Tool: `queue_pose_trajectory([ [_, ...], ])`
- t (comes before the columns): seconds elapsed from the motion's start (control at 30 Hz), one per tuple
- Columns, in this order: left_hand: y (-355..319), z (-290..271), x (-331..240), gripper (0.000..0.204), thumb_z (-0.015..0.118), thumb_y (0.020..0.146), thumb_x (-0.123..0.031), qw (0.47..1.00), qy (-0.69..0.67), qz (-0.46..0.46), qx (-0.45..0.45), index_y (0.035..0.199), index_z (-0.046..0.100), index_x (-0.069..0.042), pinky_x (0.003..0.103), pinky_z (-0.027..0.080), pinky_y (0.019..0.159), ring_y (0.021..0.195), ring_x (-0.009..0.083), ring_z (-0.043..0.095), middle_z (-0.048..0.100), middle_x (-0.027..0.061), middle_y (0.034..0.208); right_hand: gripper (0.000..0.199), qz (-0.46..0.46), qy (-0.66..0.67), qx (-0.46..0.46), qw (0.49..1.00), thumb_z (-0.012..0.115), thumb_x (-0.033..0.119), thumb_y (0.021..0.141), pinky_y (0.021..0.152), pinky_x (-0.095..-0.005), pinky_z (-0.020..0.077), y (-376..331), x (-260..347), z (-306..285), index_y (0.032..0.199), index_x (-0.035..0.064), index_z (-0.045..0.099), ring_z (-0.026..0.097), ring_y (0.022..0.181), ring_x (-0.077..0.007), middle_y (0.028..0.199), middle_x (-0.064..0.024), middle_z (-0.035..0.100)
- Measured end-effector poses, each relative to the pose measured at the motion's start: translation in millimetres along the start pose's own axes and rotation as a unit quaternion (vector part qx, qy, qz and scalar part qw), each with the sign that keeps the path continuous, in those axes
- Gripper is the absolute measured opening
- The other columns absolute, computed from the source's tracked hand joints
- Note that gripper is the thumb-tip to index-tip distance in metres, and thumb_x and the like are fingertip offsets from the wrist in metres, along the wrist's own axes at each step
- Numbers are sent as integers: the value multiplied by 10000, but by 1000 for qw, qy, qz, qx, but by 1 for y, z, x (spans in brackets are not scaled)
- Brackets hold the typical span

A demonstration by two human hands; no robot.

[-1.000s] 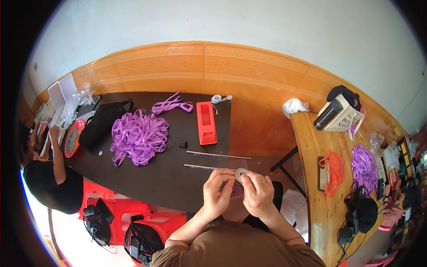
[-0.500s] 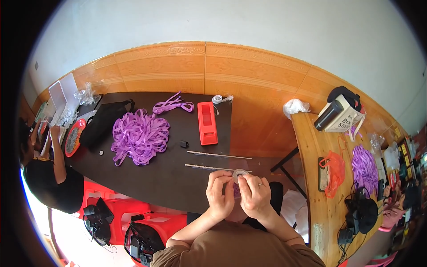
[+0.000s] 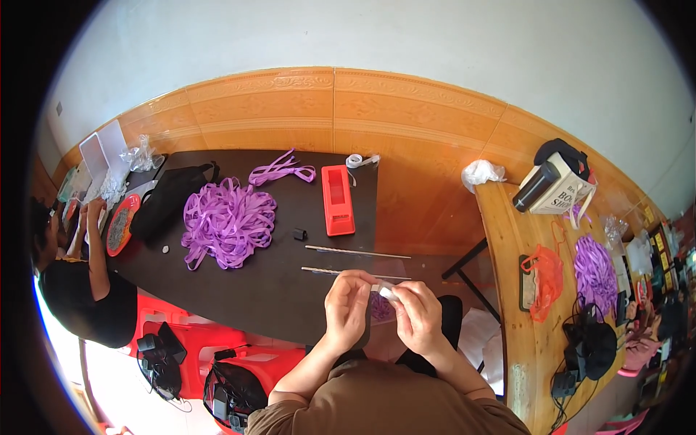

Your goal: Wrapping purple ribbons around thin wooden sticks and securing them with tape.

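Beyond the near edge of the dark table, my right hand (image 3: 418,313) pinches a small roll of whitish, clear-looking tape (image 3: 387,292). The roll is tilted almost edge-on. My left hand (image 3: 348,308) has its thumb and fingers closed at the left side of the roll; whether it grips a loose end is too small to tell. Between and below my hands, purple ribbon (image 3: 380,307) shows over my lap. Just past my fingers, two thin pale rods (image 3: 355,251) lie side by side on the table, the nearer one partly behind my left hand.
A red tape dispenser (image 3: 338,206), a purple ribbon heap (image 3: 229,223), a black bag (image 3: 174,199) and a white roll (image 3: 354,161) rest on the dark table (image 3: 290,304). Right, a wooden table (image 3: 507,290) bears an orange plastic bag (image 3: 544,283) and more ribbon. Left, a person (image 3: 83,297) works.
The tape roll has turned from showing its round face to nearly edge-on, and slightly lower. My left hand has shifted a little left and up. The person at left has moved their hands.
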State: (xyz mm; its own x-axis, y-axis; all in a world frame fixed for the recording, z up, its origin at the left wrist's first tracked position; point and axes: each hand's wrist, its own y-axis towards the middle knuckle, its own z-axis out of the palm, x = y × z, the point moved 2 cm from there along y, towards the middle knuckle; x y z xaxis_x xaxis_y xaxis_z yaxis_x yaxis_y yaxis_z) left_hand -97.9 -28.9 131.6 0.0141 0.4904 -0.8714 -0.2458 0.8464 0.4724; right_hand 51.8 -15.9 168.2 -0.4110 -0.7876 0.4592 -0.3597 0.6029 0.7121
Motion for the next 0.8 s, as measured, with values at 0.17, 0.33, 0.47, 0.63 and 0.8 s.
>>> queue_pose_trajectory([
  [0.17,-1,0,-3,64,471,957,18,995,-81,-57,-4,932,530,21,265,458,813,890,135,556,592,124,1049,250,-4,30,-16,999,621,-98,745,631,-341,518,-1,-4,1,988,-43,598,626,754,-293,921,-159,598],
  [0.33,1,-5,2,119,478,987,-66,980,-153,-125,22,948,546,23,271,462,873,946,140,585,619,123,1064,214,65,147,36,986,641,-103,774,601,-263,518,-3,-5,3,980,-64,602,645,718,-195,939,-145,597],
  [0.47,2,-9,-1,117,481,985,-63,979,-143,-142,39,949,550,24,272,482,844,942,146,594,624,121,1056,189,108,242,40,963,652,-93,800,593,-227,508,-6,-12,2,980,-64,600,632,710,-129,933,-116,602],
  [0.63,-1,-15,16,245,438,1014,-153,924,-280,-261,6,1054,573,47,310,538,746,907,209,641,641,159,1042,153,135,251,53,957,656,-69,826,597,-223,498,-9,-16,3,966,-54,596,613,689,-122,898,-102,594],
  [0.8,-11,-12,19,305,460,1008,-173,893,-342,-290,-36,1181,547,62,336,549,741,943,249,644,638,178,1075,138,123,226,16,966,656,-71,828,577,-213,484,-7,-12,2,953,-47,603,599,674,-106,881,-95,602],
])
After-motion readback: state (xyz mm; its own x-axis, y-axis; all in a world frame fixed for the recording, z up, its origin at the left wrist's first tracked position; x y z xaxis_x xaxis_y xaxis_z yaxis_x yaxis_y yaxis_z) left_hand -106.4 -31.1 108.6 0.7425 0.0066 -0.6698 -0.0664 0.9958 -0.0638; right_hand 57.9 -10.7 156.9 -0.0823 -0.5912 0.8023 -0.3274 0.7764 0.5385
